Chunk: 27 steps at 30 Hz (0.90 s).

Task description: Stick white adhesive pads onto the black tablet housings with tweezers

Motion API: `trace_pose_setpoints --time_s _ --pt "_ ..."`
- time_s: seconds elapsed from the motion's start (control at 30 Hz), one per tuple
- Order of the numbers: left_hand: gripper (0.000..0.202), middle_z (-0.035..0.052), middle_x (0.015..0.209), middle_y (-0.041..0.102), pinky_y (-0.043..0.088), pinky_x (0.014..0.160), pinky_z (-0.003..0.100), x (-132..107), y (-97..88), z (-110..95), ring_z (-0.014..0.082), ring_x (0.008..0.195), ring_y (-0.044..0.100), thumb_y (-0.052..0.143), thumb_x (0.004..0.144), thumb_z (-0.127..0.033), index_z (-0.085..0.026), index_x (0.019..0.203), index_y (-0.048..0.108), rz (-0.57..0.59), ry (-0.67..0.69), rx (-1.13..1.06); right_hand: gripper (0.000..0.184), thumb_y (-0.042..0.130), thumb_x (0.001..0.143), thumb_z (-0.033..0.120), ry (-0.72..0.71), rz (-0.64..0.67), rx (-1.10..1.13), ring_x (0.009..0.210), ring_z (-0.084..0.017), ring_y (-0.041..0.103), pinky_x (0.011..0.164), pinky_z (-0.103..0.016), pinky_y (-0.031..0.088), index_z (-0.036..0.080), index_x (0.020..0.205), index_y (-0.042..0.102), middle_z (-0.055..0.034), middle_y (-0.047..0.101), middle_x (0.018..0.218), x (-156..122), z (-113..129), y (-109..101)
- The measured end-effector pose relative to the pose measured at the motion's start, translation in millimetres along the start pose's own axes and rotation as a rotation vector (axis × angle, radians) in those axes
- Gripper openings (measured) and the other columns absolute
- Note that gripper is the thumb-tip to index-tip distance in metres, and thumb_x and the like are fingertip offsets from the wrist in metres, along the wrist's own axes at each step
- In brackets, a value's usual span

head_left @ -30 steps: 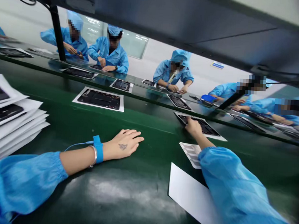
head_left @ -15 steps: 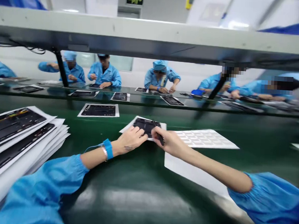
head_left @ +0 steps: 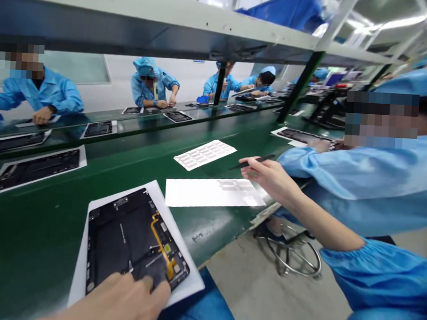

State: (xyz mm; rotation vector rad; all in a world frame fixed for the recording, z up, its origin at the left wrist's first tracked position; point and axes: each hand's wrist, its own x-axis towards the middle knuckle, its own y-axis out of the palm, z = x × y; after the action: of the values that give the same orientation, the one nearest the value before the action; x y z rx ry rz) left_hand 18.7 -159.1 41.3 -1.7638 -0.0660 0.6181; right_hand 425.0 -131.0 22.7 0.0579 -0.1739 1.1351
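The green belt (head_left: 42, 236) is carrying an opened tablet (head_left: 132, 237) on white paper (head_left: 155, 195) at its near edge, with a blank sheet (head_left: 197, 193) and a label sheet (head_left: 204, 154) lying farther along.

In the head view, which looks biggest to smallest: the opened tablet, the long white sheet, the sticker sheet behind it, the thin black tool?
1. Opened tablet, helped by nearness.
2. Long white sheet.
3. Sticker sheet, farther off, so unsure.
4. Thin black tool, in the right hand.
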Motion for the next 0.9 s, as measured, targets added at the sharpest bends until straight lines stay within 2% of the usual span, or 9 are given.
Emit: trace_pose_setpoints --time_s 0.07,0.13,0.2,0.27,0.33,0.43,0.57,0.73,0.9 --pt "0.021 0.0012 0.079 0.066 0.038 0.054 0.03 11.9 -18.6 8.8 0.0194 0.06 0.057 0.046 0.092 -0.032 -0.033 0.103 0.064 -0.04 0.083 -0.042 0.042 0.077 0.069 0.058 0.028 -0.014 -0.04 0.07 -0.018 0.06 0.066 -0.032 0.052 0.019 0.082 0.07 -0.0037 0.063 0.071 0.6 -14.6 -11.8" --pt "0.018 0.0018 0.083 0.067 0.042 0.06 0.03 40.4 -48.3 17.7 0.0191 0.067 0.059 0.046 0.094 -0.031 -0.029 0.098 0.063 -0.112 0.129 0.003 0.042 0.076 0.069 0.06 0.051 -0.004 -0.084 0.071 -0.018 0.062 0.068 -0.033 0.053 0.019 0.076 0.069 -0.0048 0.065 0.072 3.3 -24.9 -18.1" --pt "0.024 0.0071 0.093 0.067 0.047 0.071 0.031 86.5 -76.6 25.0 0.0194 0.077 0.062 0.041 0.098 -0.025 -0.02 0.104 0.064 -0.142 0.183 0.131 0.043 0.077 0.068 0.061 0.088 0.04 -0.12 0.074 -0.019 0.065 0.071 -0.034 0.054 0.019 0.078 0.07 -0.0064 0.07 0.077 7.2 -30.6 -20.6" --pt "0.026 0.013 0.114 0.065 0.046 0.092 0.039 140.9 -92.5 32.1 0.0261 0.105 0.06 0.045 0.099 -0.028 -0.016 0.113 0.063 -0.267 0.267 0.244 0.047 0.077 0.067 0.062 0.134 0.113 -0.145 0.075 -0.019 0.067 0.072 -0.034 0.054 0.018 0.085 0.071 -0.0076 0.074 0.082 10.9 -32.7 -21.2" --pt "0.038 0.0112 0.143 0.05 0.033 0.112 0.044 189.9 -93.1 40.1 0.0292 0.134 0.043 0.047 0.1 -0.037 -0.02 0.133 0.055 -0.349 0.45 0.173 0.05 0.076 0.068 0.063 0.166 0.189 -0.166 0.074 -0.019 0.068 0.072 -0.033 0.054 0.018 0.09 0.071 -0.0084 0.076 0.083 13.6 -32.4 -21.7" --pt "0.051 0.0013 0.16 0.028 0.017 0.121 0.049 234.3 -76.6 50.8 0.0317 0.149 0.017 0.043 0.1 -0.051 -0.031 0.146 0.044 -0.309 0.501 0.004 0.048 0.074 0.071 0.063 0.187 0.26 -0.193 0.074 -0.019 0.069 0.072 -0.032 0.054 0.019 0.089 0.07 -0.0081 0.077 0.082 16.0 -30.1 -24.2" --pt "0.052 -0.0024 0.163 0.019 0.01 0.123 0.048 248.1 -55.7 57.3 0.0281 0.151 0.009 0.03 0.103 -0.053 -0.035 0.152 0.032 -0.238 0.496 -0.087 0.043 0.074 0.072 0.06 0.215 0.288 -0.215 0.075 -0.019 0.07 0.071 -0.031 0.054 0.02 0.087 0.07 -0.0076 0.077 0.082 18.9 -26.4 -27.1" --pt "0.048 -0.005 0.163 0.017 0.01 0.122 0.049 253.8 -46.1 59.1 0.0276 0.151 0.01 0.026 0.104 -0.052 -0.041 0.151 0.033 -0.313 0.499 -0.061 0.04 0.075 0.072 0.059 0.273 0.302 -0.237 0.076 -0.02 0.07 0.066 -0.03 0.053 0.021 0.083 0.071 -0.0076 0.077 0.08 23.6 -24.3 -24.7" --pt "0.048 -0.0037 0.163 0.018 0.009 0.122 0.047 257.0 -42.2 58.7 0.0269 0.151 0.011 0.026 0.105 -0.05 -0.039 0.151 0.033 -0.329 0.504 -0.038 0.039 0.075 0.072 0.058 0.308 0.274 -0.238 0.073 -0.02 0.07 0.064 -0.03 0.053 0.021 0.082 0.071 -0.008 0.077 0.076 28.5 -28.8 -28.5"
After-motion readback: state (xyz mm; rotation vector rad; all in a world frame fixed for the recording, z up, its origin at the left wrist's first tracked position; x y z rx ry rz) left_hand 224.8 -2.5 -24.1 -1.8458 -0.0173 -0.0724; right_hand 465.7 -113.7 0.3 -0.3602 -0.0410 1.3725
